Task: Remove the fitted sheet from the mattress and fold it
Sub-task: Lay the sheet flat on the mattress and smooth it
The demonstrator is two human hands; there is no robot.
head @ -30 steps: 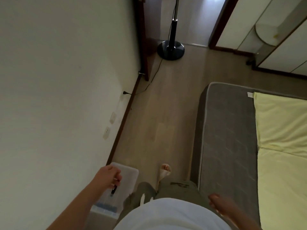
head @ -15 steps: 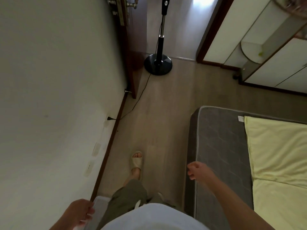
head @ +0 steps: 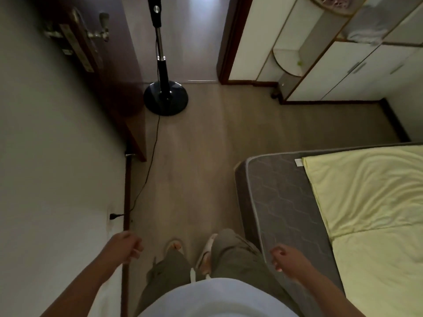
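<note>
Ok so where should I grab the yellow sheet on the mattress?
Probably at the yellow sheet's near corner beside the white tag. It lies loose on the grey mattress, so pinch it with the right hand, reaching from the floor side.

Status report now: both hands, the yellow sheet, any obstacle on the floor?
Left hand and right hand loosely curled, holding nothing. Pale yellow sheet lies on grey quilted mattress, untouched. Black pedestal fan and its cord ahead on floor.

Both bare arms reach forward and down at waist height. The left hand [head: 124, 246] and the right hand [head: 288, 259] hang with fingers loosely curled, holding nothing, either side of the legs [head: 203, 266].
</note>
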